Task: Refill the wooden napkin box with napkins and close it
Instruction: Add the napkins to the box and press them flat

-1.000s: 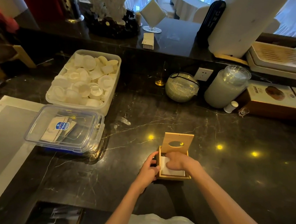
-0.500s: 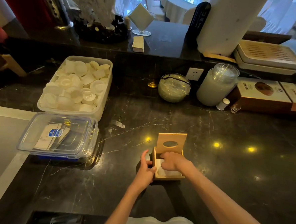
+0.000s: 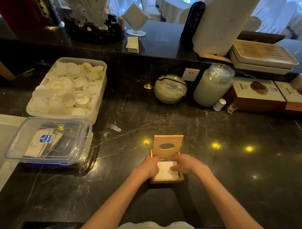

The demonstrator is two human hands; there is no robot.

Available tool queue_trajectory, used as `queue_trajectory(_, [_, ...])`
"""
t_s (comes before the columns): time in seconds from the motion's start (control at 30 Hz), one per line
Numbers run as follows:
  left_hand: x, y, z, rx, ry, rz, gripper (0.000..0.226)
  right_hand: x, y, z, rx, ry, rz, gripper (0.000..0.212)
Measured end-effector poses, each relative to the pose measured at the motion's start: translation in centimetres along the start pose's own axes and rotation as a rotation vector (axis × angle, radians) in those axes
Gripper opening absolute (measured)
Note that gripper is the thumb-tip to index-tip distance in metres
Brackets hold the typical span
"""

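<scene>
Wooden napkin box (image 3: 167, 180) sits near front edge of dark marble worktop (image 3: 232, 163), center. Lid (image 3: 167, 145) w/ oval slot up, tilted back. White napkins (image 3: 163, 171) inside. L hand (image 3: 149, 167) against box's left side, fingers curled; R hand (image 3: 186, 164) over napkins, fingers spread; blurred, grip unclear. Clear lidded container (image 3: 51, 142) toward left edge.

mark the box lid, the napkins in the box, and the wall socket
lid (image 3: 168, 139): head view, wood above its oval slot
napkins (image 3: 164, 171): head view, white top sheet between the hands
socket (image 3: 190, 74): head view, middle of its white plate
</scene>
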State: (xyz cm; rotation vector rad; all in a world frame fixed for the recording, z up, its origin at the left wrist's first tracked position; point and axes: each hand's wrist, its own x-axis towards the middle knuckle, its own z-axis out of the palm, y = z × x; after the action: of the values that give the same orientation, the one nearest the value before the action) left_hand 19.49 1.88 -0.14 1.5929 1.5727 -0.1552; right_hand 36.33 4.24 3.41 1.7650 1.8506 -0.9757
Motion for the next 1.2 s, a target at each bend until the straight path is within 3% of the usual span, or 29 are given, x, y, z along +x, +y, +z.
queue_trajectory(0.17, [1.1,0.6,-1.1,0.058,-0.108,-0.057,0.048,1.3,-0.7,0.6,0.037,-0.060,0.065,0.071])
queue_trajectory(0.47, [0.4,0.4,-0.6,0.107,-0.107,-0.058,0.047,0.6,0.4,3.8,0.022,0.014,0.073,0.069])
queue_trajectory(0.63, [0.4,0.6,-1.3,0.140,-0.133,-0.055,0.045,0.8,0.2,2.8,0.105,-0.067,0.071,0.075])
queue_trajectory(0.8, [0.6,0.0,-1.6,0.158,-0.214,-0.025,0.060,1.2,0.6,3.5,0.084,-0.044,0.075,0.071])
queue_trajectory(1.2, [-0.2,-0.1,-1.4,0.150,-0.158,-0.010,0.060,1.2,0.8,3.8,0.083,-0.012,0.045,0.072])
